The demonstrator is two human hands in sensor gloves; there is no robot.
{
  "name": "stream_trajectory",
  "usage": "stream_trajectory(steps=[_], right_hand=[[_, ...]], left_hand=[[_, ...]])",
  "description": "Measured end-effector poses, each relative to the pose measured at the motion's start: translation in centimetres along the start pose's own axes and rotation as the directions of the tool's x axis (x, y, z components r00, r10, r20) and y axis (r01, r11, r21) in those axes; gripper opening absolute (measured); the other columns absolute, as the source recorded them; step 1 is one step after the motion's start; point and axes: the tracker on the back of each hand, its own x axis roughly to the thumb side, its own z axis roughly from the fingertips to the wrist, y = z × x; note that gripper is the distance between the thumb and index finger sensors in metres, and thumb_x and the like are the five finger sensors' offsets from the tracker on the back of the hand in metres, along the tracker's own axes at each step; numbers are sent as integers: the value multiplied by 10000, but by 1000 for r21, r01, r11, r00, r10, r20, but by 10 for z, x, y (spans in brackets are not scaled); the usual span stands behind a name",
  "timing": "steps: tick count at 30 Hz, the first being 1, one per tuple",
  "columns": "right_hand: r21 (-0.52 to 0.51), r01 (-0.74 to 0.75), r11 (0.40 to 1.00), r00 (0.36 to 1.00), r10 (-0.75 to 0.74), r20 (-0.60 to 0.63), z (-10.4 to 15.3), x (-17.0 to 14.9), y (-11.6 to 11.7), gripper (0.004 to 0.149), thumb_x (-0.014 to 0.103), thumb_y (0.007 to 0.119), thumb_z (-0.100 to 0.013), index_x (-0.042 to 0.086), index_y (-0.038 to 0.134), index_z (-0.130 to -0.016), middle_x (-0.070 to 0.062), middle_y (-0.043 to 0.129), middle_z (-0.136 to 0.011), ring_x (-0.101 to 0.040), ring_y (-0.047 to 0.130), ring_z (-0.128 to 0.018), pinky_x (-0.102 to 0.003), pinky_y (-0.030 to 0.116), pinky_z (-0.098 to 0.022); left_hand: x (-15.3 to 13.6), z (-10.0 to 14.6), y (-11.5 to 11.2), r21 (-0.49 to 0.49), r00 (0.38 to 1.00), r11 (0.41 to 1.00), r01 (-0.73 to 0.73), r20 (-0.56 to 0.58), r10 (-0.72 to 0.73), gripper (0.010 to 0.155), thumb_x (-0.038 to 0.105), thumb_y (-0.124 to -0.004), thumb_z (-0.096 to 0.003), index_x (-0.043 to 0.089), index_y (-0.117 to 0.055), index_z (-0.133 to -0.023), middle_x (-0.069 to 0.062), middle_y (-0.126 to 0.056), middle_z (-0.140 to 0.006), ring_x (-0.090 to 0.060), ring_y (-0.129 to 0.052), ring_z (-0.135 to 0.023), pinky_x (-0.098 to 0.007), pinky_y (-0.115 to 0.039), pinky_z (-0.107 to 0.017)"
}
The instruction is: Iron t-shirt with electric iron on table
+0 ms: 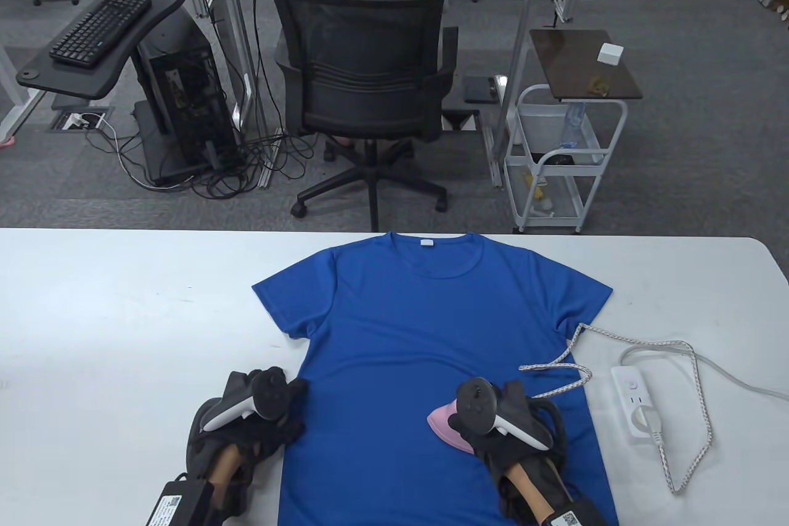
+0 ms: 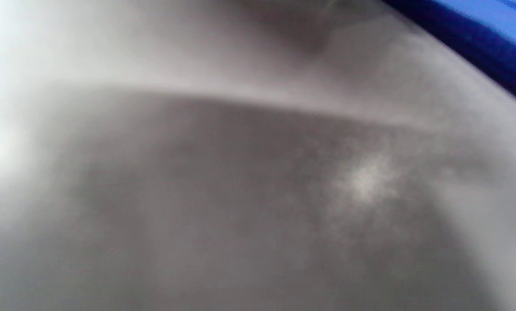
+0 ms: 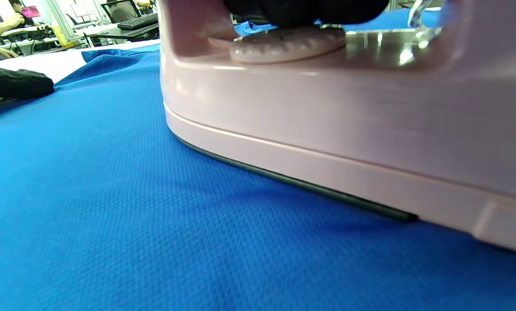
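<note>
A blue t-shirt [image 1: 425, 328] lies flat on the white table [image 1: 123, 304], neck to the far side. My right hand [image 1: 493, 421] grips the handle of a pink electric iron [image 1: 447, 424] that rests sole-down on the shirt's lower right part. The right wrist view shows the iron's pink body [image 3: 327, 121] flat on the blue cloth [image 3: 111, 207], with dark gloved fingers [image 3: 305, 11] over its handle. My left hand [image 1: 265, 409] rests at the shirt's lower left edge; how its fingers lie is hidden. The left wrist view is a grey blur with a blue strip of shirt [image 2: 491, 26].
The iron's braided cord [image 1: 616, 365] runs right over the shirt's edge to a white power strip [image 1: 638, 406] on the table. An office chair [image 1: 363, 88] and a white cart [image 1: 564, 162] stand beyond the table's far edge.
</note>
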Motion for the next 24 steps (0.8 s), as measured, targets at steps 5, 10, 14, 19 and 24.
stream_trajectory(steps=[5, 10, 14, 19, 24], right_hand=[[-1, -6, 1000, 999, 6, -38, -3, -1, -1, 665, 477, 548, -416, 204, 498, -1020, -127, 736, -821, -367, 765, -646, -579, 614, -565], [-1, 21, 1000, 992, -21, -121, -16, -9, -5, 664, 471, 549, -418, 203, 489, -1023, -138, 721, -834, -379, 750, -660, -588, 598, -574], [-30, 35, 999, 977, -41, -208, -31, -18, -9, 667, 472, 549, -422, 202, 486, -1028, -144, 719, -837, -383, 749, -659, -590, 598, -572], [-46, 54, 998, 948, -65, -312, -50, -29, -14, 668, 473, 545, -425, 199, 483, -1030, -145, 715, -838, -384, 748, -660, -592, 596, -571], [-45, 73, 996, 929, -85, -360, -59, -34, -17, 667, 471, 546, -425, 199, 479, -1029, -147, 711, -840, -388, 741, -664, -595, 588, -575]], left_hand=[[0, 0, 0, -1, 1000, 1000, 0, 0, 0, 739, 572, -548, -474, 435, -135, -1071, -31, -5, -1132, -366, -17, -1040, -561, -169, -730], [0, 0, 0, 1, 1000, 1000, 0, 0, 0, 738, 571, -547, -474, 433, -136, -1071, -33, -5, -1133, -368, -17, -1040, -562, -169, -730], [0, 0, 0, 2, 1000, 1000, -3, 2, 3, 738, 571, -547, -475, 433, -136, -1072, -33, -5, -1133, -367, -16, -1039, -562, -166, -729], [0, 0, 0, 2, 1000, 1000, -3, 2, 3, 738, 570, -549, -474, 432, -139, -1072, -34, -7, -1133, -368, -17, -1039, -562, -168, -728], [0, 0, 0, 2, 1000, 1000, -4, 2, 4, 738, 571, -549, -474, 433, -138, -1072, -33, -6, -1133, -368, -16, -1039, -562, -168, -728]])
